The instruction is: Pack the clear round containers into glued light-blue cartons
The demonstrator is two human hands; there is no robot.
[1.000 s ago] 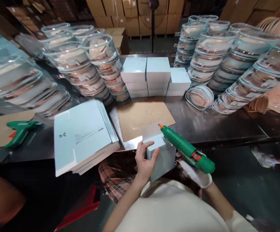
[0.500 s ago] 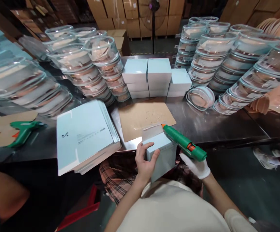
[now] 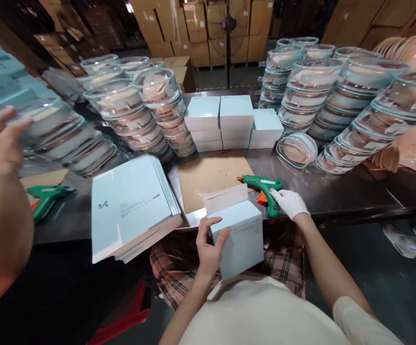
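Left hand [image 3: 208, 244] gripped pale blue box [image 3: 240, 237] at lap edge of bench [image 3: 337, 191], fingers closed round its left side, flap [image 3: 225, 198] standing open. Right hand [image 3: 290, 202], gloved, reached out over bench, fingers closed on handle of green glue gun [image 3: 261, 186], nozzle pointing left by cardboard mat [image 3: 211, 179]. Judgement: box best kept steady and square, gun parked clear of flap, flap pressed promptly.

Print too small to read

The top sheet of the flat box stack [image 3: 132, 206], left of the left hand [image 3: 208, 244], bears a small dark logo and fine lines of print, none legible.
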